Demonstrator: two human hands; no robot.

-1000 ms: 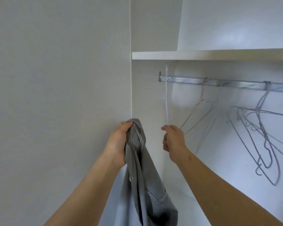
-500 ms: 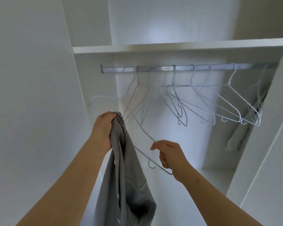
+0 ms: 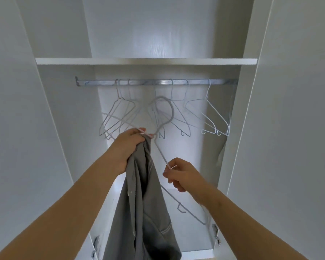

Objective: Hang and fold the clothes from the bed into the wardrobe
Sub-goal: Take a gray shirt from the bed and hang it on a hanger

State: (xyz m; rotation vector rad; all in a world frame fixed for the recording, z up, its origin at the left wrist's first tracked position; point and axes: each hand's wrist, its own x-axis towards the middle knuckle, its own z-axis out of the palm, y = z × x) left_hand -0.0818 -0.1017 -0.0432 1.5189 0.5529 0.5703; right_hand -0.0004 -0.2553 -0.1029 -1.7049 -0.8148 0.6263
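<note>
Grey shirt (image 3: 139,203) in left hand (image 3: 129,145), wire hanger (image 3: 162,117) (off rail) in right hand (image 3: 180,175).

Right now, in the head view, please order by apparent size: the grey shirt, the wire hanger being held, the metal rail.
1. grey shirt, though it hangs nearest the camera.
2. metal rail and held wire hanger: similar in length, so unranked.
</note>
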